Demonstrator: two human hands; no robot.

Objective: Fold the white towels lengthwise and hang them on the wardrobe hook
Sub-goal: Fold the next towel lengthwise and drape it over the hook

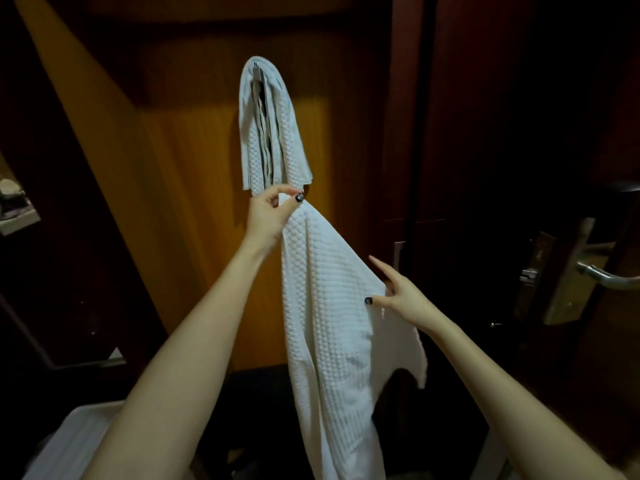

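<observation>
Both forearms are stretching up from six o'clock toward the wardrobe panel (207, 161). The left hand (273, 213) is pinching the top corner of a white towel (329, 306), probably so it hangs long for folding. At four o'clock from it, the right hand (398, 296) is nipping the side edge between thumb and fingers. Folded towels (273, 133) are draping at twelve, covering the hook.

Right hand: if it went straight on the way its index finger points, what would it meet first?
Probably the held towel near the left hand: the right hand points up-left along its edge. Depth unclear; it could pass to the wardrobe panel.
</observation>
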